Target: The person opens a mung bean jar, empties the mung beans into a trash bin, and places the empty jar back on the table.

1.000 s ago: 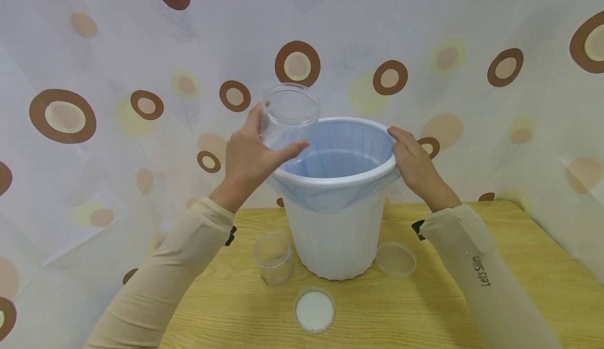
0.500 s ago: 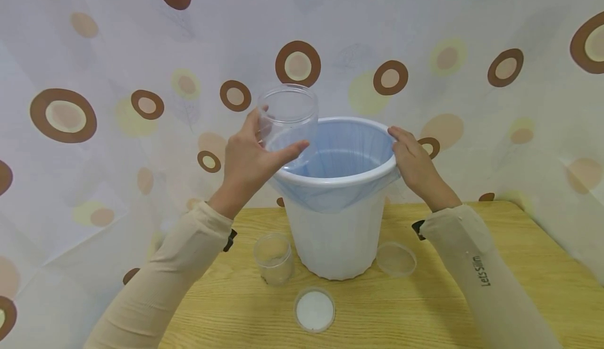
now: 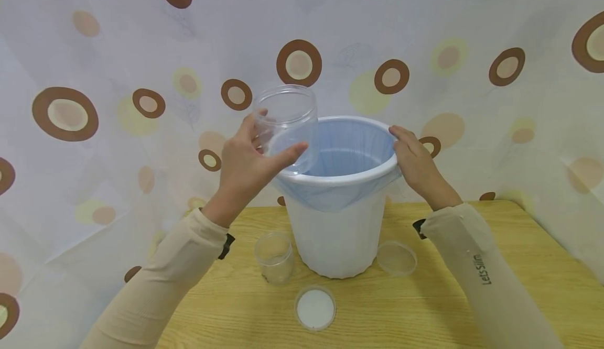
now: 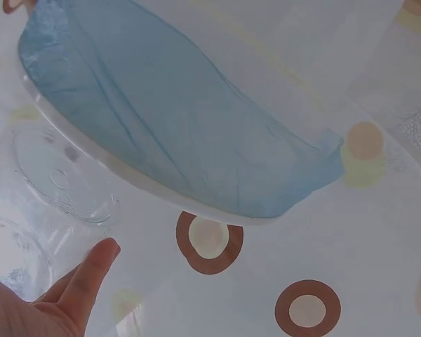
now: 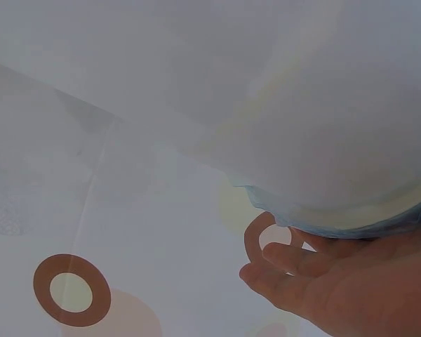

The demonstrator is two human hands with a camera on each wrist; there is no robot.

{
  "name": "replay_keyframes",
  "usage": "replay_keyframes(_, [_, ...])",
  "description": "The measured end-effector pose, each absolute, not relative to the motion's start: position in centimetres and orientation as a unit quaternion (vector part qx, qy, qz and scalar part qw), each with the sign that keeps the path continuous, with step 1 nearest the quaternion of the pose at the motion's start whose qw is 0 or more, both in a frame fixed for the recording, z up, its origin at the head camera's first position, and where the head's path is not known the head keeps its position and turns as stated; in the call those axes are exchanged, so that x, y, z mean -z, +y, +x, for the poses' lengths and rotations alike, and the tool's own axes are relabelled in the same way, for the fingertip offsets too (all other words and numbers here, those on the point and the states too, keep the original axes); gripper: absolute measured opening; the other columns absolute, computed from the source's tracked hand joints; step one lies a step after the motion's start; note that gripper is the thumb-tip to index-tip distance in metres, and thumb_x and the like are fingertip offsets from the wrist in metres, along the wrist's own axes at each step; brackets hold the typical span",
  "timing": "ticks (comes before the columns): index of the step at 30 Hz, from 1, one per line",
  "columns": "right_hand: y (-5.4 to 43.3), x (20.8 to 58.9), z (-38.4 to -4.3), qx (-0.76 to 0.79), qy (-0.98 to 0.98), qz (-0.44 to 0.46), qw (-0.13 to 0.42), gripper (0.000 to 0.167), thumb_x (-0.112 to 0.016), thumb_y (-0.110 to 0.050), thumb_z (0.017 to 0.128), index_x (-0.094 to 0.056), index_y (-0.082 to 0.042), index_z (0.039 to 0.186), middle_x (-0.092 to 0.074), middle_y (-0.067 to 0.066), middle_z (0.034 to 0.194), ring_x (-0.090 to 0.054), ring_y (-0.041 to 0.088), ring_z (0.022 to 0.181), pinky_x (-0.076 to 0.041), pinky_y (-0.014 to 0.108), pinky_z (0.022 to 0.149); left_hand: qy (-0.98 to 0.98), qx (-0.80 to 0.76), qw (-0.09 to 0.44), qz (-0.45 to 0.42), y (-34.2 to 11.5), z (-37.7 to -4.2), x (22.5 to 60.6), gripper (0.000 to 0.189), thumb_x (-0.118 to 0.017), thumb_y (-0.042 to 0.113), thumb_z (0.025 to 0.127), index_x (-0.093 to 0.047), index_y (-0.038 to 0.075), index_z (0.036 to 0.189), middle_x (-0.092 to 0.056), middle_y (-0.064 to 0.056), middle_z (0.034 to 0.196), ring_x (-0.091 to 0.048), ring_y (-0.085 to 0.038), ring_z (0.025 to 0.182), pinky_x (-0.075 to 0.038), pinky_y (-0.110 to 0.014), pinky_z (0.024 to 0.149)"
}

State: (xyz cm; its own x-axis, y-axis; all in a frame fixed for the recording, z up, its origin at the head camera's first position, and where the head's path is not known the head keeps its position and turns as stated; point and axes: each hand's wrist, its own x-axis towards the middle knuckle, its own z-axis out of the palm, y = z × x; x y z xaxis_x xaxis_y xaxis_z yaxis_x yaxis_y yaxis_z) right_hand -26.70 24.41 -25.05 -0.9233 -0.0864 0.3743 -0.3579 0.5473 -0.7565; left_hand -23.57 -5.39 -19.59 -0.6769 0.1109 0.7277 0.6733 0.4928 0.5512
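Observation:
My left hand (image 3: pixel 245 160) holds a clear plastic jar (image 3: pixel 294 110) over the near left rim of a white trash can (image 3: pixel 337 239). Its thumb lies along the jar's near side, and the other fingers go round the far left side. The jar has no lid on and tilts slightly. Inside the can hangs a blue liner bag (image 3: pixel 349 139), folded down over the rim. On the can's right rim rests my right hand (image 3: pixel 417 165); in the right wrist view its fingers (image 5: pixel 295 291) look fairly straight along the outside, and the thumb is hidden.
A second clear jar (image 3: pixel 274 260) stands on the wooden table (image 3: pixel 236 307), left of the can. In front sits a round container with a white top or content (image 3: pixel 315 308). A clear round lid (image 3: pixel 397 258) lies at right. A dotted curtain (image 3: pixel 340 24) hangs behind.
The left hand has drawn the jar slightly left and downward, so more of its body shows in front of the can's rim. The right hand stays on the rim.

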Motion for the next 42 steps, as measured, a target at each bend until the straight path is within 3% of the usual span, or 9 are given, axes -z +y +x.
replay_keyframes(9, [24.4,25.0,-26.7,-0.459,-0.868,0.127,0.143,0.056,-0.017,-0.024,0.101,-0.020,0.002,0.151,-0.012,0.018,0.159,-0.008,0.039,0.145,-0.010,0.058,0.113,-0.782,0.480,0.294,-0.268,-5.6,-22.3,19.9,0.077,-0.084,0.027,0.071,-0.048,0.000,0.133,-0.064,-0.012,0.116,-0.065,-0.025,0.105,-0.052,-0.035,0.088])
replay_keyframes(17, [24.4,25.1,-26.8,-0.460,-0.867,0.127,0.144,0.056,-0.017,-0.025,0.101,-0.020,0.001,0.151,-0.012,0.018,0.159,-0.007,0.039,0.145,-0.010,0.057,0.113,-0.776,0.496,0.282,-0.270,-5.7,-21.4,20.3,0.076,-0.083,0.023,0.072,-0.046,-0.002,0.134,-0.065,-0.013,0.114,-0.065,-0.019,0.103,-0.052,-0.034,0.088])
replay_keyframes(42, [24.5,25.1,-26.7,-0.460,-0.866,0.130,0.149,0.056,-0.017,-0.025,0.101,-0.020,0.002,0.151,-0.013,0.019,0.158,-0.008,0.038,0.145,-0.010,0.057,0.114,-0.761,0.500,0.259,-0.322,-5.1,-19.1,22.1,0.069,-0.084,0.024,0.071,-0.051,-0.001,0.126,-0.067,-0.006,0.114,-0.069,-0.017,0.090,-0.055,-0.030,0.079])
